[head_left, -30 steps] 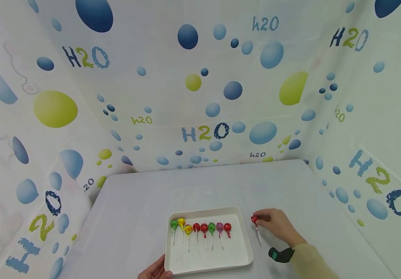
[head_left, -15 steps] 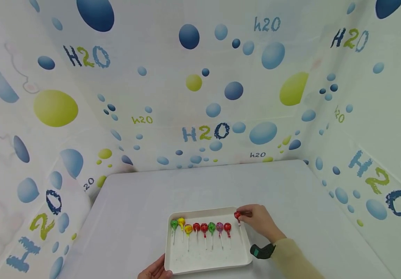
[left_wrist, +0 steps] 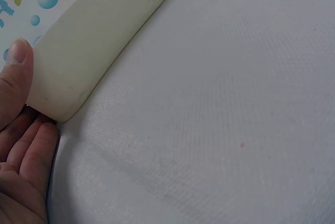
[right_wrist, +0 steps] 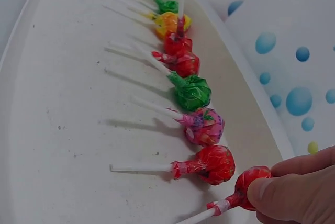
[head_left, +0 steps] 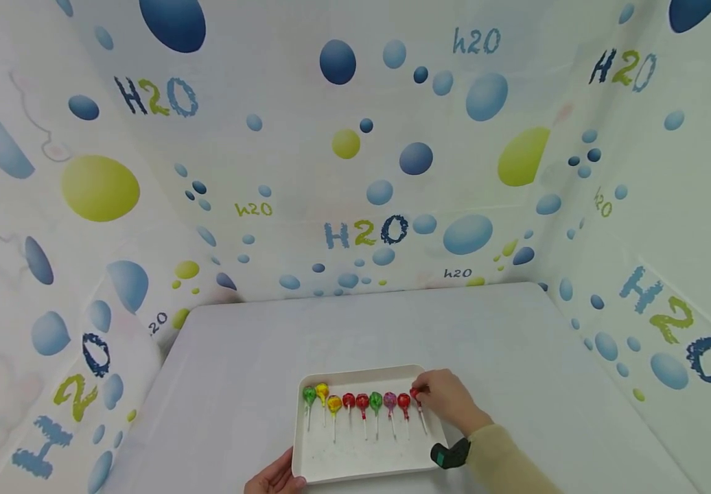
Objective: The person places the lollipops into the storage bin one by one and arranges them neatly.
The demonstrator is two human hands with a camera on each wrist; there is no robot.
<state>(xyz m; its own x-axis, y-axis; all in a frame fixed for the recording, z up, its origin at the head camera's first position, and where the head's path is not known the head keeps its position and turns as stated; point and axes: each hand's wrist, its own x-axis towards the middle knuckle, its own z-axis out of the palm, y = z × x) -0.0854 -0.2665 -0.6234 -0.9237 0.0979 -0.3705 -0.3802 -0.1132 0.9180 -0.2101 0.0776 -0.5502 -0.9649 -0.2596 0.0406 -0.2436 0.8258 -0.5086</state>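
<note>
My right hand [head_left: 452,399] pinches a red-wrapped lollipop [right_wrist: 254,178] by its head, thumb in front, at the right end of the white tray [head_left: 362,461]. In the right wrist view its white stick slants down to the left. Beside it lies another red lollipop [right_wrist: 213,165], then a pink-purple lollipop [right_wrist: 204,126] and a green lollipop [right_wrist: 192,93]. Farther left in the row are more red ones, two yellow lollipops [head_left: 334,405] and a green one at the end. My left hand [head_left: 275,475] holds the tray's near left corner, thumb against its wall and fingers at the corner.
The tray stands on a white-covered table [head_left: 257,370]. Behind and at both sides rises a white backdrop [head_left: 294,165] printed with blue and green bubbles. A dark band-like device [head_left: 451,453] sits at my right wrist, by the tray's near right corner.
My right hand has carried the red lollipop leftward from beside the tray, over its right rim, and lowered it to the end of the row. The left hand has stayed at the corner.
</note>
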